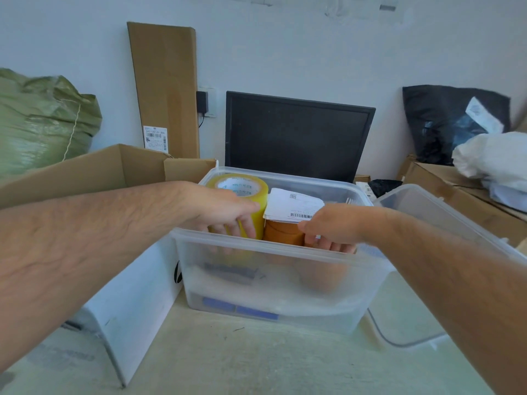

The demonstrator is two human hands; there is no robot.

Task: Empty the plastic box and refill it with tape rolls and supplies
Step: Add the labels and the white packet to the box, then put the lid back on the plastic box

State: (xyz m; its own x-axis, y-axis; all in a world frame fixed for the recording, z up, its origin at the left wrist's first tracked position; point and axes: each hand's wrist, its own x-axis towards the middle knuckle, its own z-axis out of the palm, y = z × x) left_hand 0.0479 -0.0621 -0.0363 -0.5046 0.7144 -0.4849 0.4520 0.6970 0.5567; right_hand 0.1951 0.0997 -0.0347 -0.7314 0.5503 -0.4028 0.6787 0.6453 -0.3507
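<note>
A translucent plastic box (273,283) stands in the middle of the table. Inside it, at the left, is a stack of yellow clear tape rolls (242,192). My left hand (225,212) reaches over the rim and wraps its fingers round that yellow stack. Beside it sits a brown tape roll (281,232) with a white stack of label papers (293,206) lying on top. My right hand (330,226) is inside the box at the right of the brown roll, fingers curled against it. Dim shapes, some blue, show through the box wall near the bottom.
The box's clear lid (445,220) leans at the right. A white box (134,297) stands left of the plastic box, with an open cardboard carton (94,169) behind it. A dark monitor (296,135) stands behind. A grey cable (399,340) lies on the table.
</note>
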